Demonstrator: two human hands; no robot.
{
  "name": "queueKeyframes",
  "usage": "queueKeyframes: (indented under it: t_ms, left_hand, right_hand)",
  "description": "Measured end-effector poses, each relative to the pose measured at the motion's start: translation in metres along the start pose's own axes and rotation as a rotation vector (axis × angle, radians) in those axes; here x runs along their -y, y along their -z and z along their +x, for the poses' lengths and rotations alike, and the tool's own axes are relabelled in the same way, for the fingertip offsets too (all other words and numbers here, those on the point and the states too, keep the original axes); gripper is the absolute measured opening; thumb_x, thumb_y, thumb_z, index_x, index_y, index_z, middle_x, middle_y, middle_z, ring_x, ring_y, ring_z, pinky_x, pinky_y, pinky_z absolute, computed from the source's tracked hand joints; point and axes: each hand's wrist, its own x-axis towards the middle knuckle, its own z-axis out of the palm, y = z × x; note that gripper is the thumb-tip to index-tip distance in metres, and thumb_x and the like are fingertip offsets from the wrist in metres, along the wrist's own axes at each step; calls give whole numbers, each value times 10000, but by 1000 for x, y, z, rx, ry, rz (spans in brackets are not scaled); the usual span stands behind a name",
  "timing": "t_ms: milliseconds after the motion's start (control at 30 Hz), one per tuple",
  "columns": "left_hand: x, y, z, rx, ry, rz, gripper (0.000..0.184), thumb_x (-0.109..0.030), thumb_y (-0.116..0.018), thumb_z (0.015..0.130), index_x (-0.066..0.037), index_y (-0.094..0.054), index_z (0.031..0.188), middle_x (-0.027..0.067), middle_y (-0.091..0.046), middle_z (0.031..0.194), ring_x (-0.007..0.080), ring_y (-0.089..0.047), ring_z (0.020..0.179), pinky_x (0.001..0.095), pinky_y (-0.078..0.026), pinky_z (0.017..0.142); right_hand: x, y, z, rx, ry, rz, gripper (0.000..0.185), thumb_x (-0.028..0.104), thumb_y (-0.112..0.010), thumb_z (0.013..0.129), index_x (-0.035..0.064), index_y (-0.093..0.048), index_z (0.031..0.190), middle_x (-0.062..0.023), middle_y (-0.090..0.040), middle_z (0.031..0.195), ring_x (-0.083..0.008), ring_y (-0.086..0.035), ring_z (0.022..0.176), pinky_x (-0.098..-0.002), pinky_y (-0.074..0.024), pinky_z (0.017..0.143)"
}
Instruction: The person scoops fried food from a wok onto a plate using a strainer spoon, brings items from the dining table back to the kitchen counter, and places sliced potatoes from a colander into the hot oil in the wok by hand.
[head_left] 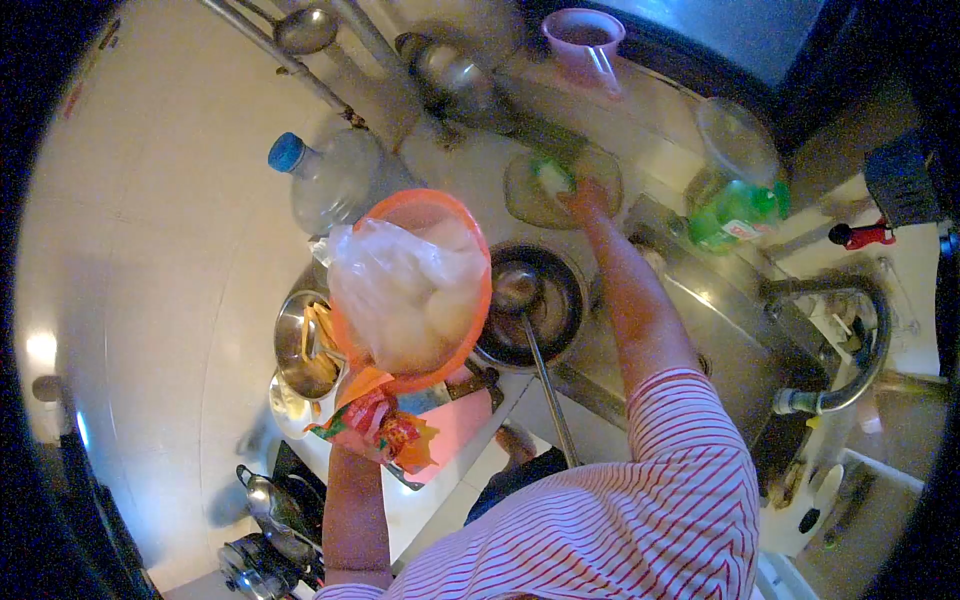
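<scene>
Down at the left I see metal pots [265, 535], dark and glossy, bunched together. Next comes a round steel bowl [289, 335] of smooth metal, with yellow strips [318, 340] lying in it, and beyond it a see-through plastic bottle [340, 180] under a ribbed blue cap. The left forearm [357, 510] runs up to a crumpled, shiny packet [388, 425] in red, orange and green; the left hand is covered there, so I can't tell what its grip is doing. Just above the packet is the round orange tub [484, 262], a filmy, wrinkled bag in it around pale, rounded lumps. A dark, round pan [573, 295] sits partly behind the tub, a long-handled metal ladle [517, 286] in it. Past that, the right hand [588, 198] reaches into a shallow, clear dish [525, 205], fingers at a blurred green-and-white thing [553, 178]; how tightly they close, I can't tell. Farther right stand a green plastic bottle [735, 215] and a curved metal tap [872, 300].
</scene>
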Motion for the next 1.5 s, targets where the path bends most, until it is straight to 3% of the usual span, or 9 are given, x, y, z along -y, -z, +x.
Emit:
queueKeyframes:
  t_ms: [500,567,600,733,1033,1167,1267,1433,1500]
  left_hand:
    - [12,42,54,360,99,-189,358,-302,-366,891,-25,-478,1087,106,-564,940,202,-562,854,290,-497,729]
    - [19,24,70,436,149,-460,349,-293,-361,896,-29,-478,1092,98,-569,916,174,-556,848,274,-493,737]
    - [29,11,79,-258,-49,30,241,-254,-445,889,-41,-472,1000,91,-558,839,161,-565,614,249,-505,504]
    - [29,11,74,260,11,-254,232,-287,-393,882,-83,-494,926,21,-530,734,128,-512,610,279,-436,492]
    - [30,-43,65,-336,-50,-74,190,-273,-459,852,-86,-487,877,18,-509,683,124,-483,493,235,-419,408]
    - [31,-43,55,-227,-89,84,179,-245,-506,840,-77,-507,903,16,-537,703,116,-528,549,230,-447,452]
    - [18,-88,67,-552,-14,52,177,-231,-523,840,-77,-508,925,16,-540,699,124,-544,568,243,-454,465]
    - [13,-86,61,-576,-17,98,210,-235,-508,847,-66,-494,970,46,-544,777,156,-553,655,276,-465,547]
    - [14,-75,59,-495,-27,68,229,-236,-497,851,-58,-489,995,63,-549,824,169,-556,705,289,-468,594]
  right_hand:
    - [-44,285,-95,-339,-89,270,418,318,-677,673,43,-593,977,-168,-602,941,-329,-564,867,-401,-440,790]
    - [-57,325,-66,-757,210,7,386,322,-670,678,56,-604,950,-160,-604,940,-329,-568,863,-404,-448,785]
    - [-57,352,-56,-668,103,-13,367,278,-659,681,63,-604,974,-158,-615,920,-324,-585,841,-389,-458,766]
    - [-101,397,10,-325,-92,-252,344,225,-660,660,68,-619,963,-163,-628,880,-300,-610,823,-372,-470,761]
    - [-38,341,49,-122,56,16,267,214,-641,685,64,-642,906,-143,-628,889,-282,-608,820,-374,-474,749]
    - [-31,249,88,-285,32,-191,298,220,-622,704,56,-616,953,-165,-604,939,-301,-576,881,-400,-457,781]
    - [-56,195,113,-454,85,-69,386,260,-621,688,48,-577,1008,-198,-584,940,-339,-560,889,-424,-463,761]
    - [-24,196,68,-713,94,217,367,241,-610,727,25,-562,1020,-191,-570,1023,-326,-525,976,-399,-421,820]
    - [-29,174,44,-275,12,63,398,286,-589,740,21,-549,1035,-186,-576,1011,-326,-545,933,-413,-437,773]
